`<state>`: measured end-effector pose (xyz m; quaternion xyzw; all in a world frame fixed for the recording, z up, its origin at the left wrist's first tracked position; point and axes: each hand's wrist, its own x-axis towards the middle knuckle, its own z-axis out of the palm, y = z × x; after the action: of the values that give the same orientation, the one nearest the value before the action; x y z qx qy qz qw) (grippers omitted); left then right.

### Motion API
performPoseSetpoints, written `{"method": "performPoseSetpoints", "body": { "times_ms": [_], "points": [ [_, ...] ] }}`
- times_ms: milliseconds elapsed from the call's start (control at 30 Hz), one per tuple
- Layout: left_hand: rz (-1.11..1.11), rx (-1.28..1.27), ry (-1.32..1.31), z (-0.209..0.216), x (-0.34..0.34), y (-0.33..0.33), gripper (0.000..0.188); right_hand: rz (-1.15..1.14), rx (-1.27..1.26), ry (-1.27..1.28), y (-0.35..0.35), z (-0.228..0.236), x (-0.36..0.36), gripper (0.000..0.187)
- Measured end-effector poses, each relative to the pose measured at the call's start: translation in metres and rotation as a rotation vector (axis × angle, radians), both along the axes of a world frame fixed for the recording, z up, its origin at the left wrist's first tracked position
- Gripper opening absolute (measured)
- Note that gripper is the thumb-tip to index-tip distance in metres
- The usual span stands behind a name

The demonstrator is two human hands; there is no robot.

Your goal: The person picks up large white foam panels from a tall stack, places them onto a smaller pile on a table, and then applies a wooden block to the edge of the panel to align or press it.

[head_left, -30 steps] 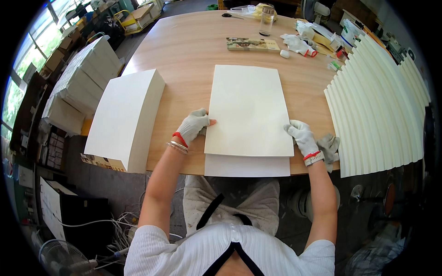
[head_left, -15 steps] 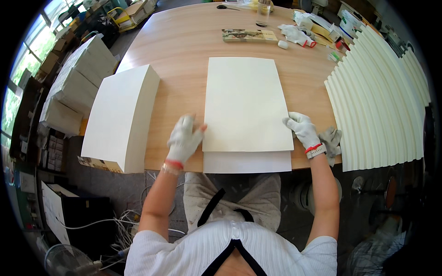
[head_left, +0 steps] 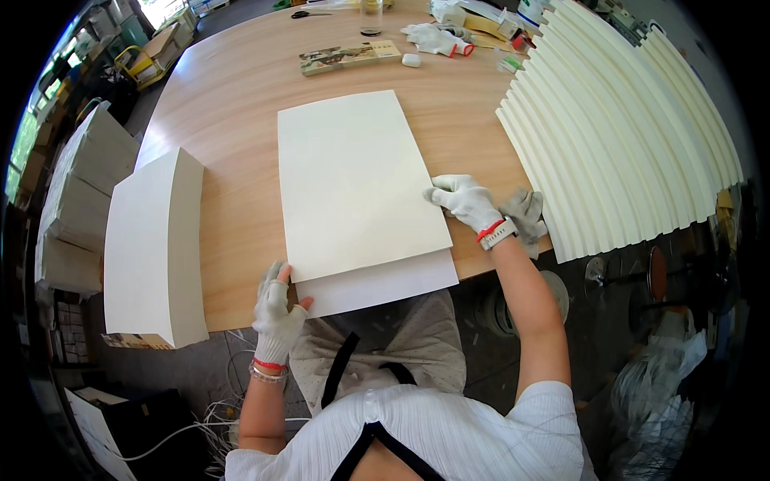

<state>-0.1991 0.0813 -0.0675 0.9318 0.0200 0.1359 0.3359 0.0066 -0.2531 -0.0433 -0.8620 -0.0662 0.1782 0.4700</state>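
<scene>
A large cream-white sheet [head_left: 357, 180] lies turned slightly on the table in front of me. Beneath it, a paler white sheet [head_left: 385, 284] sticks out along the near edge. My right hand [head_left: 465, 200], in a white glove, is closed at the right edge of the upper sheet, fingertips overlapping it; whatever is under the edge is hidden. My left hand [head_left: 278, 313] is at the near left corner of the sheets. Its glove leaves the thumb and index fingertip bare, and these two are spread apart beside the lower sheet's edge.
A tall white stack [head_left: 140, 248] stands at the table's left. Corrugated cream sheets [head_left: 618, 136] are piled on the right, with a grey glove [head_left: 523, 215] beside them. Farther back lie a printed flat box [head_left: 349, 58], white gloves [head_left: 437, 38], a clear glass [head_left: 370, 18] and scissors [head_left: 309, 14].
My view has swung right, so the scene sits farther left and looks tilted. My left hand has come down from the sheet's left side to its near corner. My right hand stays at the right edge.
</scene>
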Motion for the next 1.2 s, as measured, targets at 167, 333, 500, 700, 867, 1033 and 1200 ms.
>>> {"method": "performPoseSetpoints", "body": {
  "times_ms": [167,333,500,700,867,1033,1200],
  "points": [
    [-0.017,0.015,0.005,0.003,0.0,-0.001,0.063,-0.027,-0.023,0.038,0.0,-0.001,0.002,0.037],
    [-0.016,0.023,0.022,0.003,0.0,0.0,0.063,-0.003,-0.03,-0.02,0.0,-0.008,0.003,0.04],
    [-0.019,0.04,0.039,0.002,0.0,0.002,0.062,-0.004,-0.108,-0.048,0.003,0.001,-0.001,0.037],
    [-0.079,0.314,-0.127,0.027,0.007,-0.001,0.076,0.153,0.012,-0.486,0.002,0.023,-0.041,0.036],
    [-0.422,0.554,0.082,0.067,0.025,-0.027,0.092,0.492,0.064,-0.437,-0.007,0.017,-0.06,0.041],
    [-0.427,0.584,0.057,0.074,0.034,-0.031,0.076,0.494,0.023,-0.297,-0.017,0.026,-0.055,0.049],
    [-0.352,0.336,0.088,0.054,0.049,-0.009,0.034,0.512,0.038,-0.171,-0.018,0.035,-0.056,0.044]
  ]
}}
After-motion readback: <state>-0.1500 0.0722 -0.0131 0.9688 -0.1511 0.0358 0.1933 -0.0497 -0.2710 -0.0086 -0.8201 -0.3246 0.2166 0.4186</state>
